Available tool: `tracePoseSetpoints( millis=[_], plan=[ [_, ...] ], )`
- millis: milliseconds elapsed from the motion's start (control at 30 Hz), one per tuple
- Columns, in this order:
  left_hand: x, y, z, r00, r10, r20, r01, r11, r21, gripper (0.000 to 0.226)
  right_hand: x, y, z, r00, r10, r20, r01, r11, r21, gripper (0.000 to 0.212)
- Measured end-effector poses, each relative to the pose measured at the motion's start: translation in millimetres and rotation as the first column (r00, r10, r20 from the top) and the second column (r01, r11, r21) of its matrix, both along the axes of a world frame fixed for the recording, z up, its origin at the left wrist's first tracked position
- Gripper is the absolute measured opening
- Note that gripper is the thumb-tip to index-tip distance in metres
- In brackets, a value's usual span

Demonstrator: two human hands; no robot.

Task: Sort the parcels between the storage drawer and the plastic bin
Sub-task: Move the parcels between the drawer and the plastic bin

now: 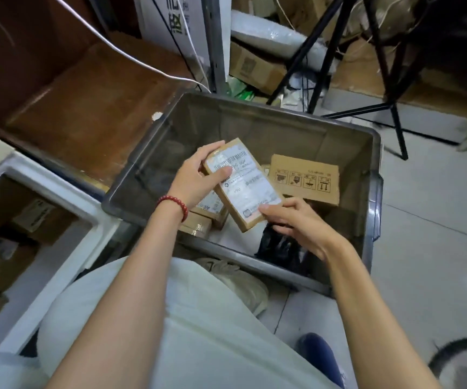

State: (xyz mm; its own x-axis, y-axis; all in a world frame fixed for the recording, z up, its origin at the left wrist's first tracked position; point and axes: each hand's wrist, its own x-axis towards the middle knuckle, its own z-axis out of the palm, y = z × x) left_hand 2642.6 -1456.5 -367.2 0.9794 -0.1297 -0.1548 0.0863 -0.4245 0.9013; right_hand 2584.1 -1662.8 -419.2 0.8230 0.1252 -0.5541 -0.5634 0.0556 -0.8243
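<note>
One small cardboard parcel [245,188] with a white shipping label on its upper face is held tilted above the plastic bin [254,122], clear of the things lying on the bin's floor. The left hand [195,178] grips the parcel's far end, thumb pressed flat on the label and fingers curled round the top edge. The right hand [296,223] pinches the near corner, thumb on the label and fingers underneath. A red bead bracelet [174,204] sits on the left wrist. Inside the bin, a larger brown box [305,175] printed with handling symbols lies toward the right wall, a few small labelled parcels [209,213] lie partly hidden below the left hand, and a black plastic bag [275,245] lies against the near wall under the right hand. To the left of the bin stands the storage drawer [58,189], white-rimmed and open, with more cardboard packages [35,217] inside; they are too blurred to count. The person's light trousers and a beige shoe [238,279] are just before the bin's near edge. Beyond the bin, a black stand [398,130] rests on the grey floor, and a white cable [120,51] crosses the brown surface at upper left.
</note>
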Motion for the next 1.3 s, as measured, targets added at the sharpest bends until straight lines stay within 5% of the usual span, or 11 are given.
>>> tracePoseSetpoints(
  millis=[67, 200, 400, 600, 700, 1033, 1300],
  plan=[
    [7, -9, -11, 0.992, -0.111, -0.066, 0.115, 0.991, 0.069, 0.046, 4, 1, -9, 0.999, -0.028, -0.025, 0.027, 0.999, -0.018, 0.054],
    [17, -20, -37, 0.976, -0.204, -0.079, 0.218, 0.933, 0.288, 0.049, 20, 13, -36, 0.987, -0.036, -0.157, 0.033, 0.999, -0.02, 0.098],
    [21, 11, -61, 0.974, -0.177, -0.14, 0.226, 0.798, 0.559, 0.045, 38, 44, -79, 0.907, -0.051, -0.418, 0.073, 0.997, 0.036, 0.035],
    [27, 40, -62, 0.997, -0.08, -0.025, 0.078, 0.778, 0.623, 0.045, 46, 52, -112, 0.805, -0.089, -0.587, 0.082, 0.996, -0.038, 0.044],
    [30, 44, -60, 0.999, -0.031, 0.023, 0.011, 0.795, 0.606, 0.044, 50, 55, -122, 0.803, -0.082, -0.59, 0.056, 0.996, -0.062, 0.061],
    [26, 60, -68, 0.996, 0.043, 0.073, -0.079, 0.768, 0.635, 0.046, 51, 73, -158, 0.837, 0.091, -0.54, -0.251, 0.94, -0.231, 0.063],
    [10, 67, -59, 0.984, 0.057, 0.171, -0.17, 0.606, 0.777, 0.047, 54, 57, -131, 0.916, 0.234, -0.327, -0.395, 0.675, -0.623, 0.068]
  ],
)
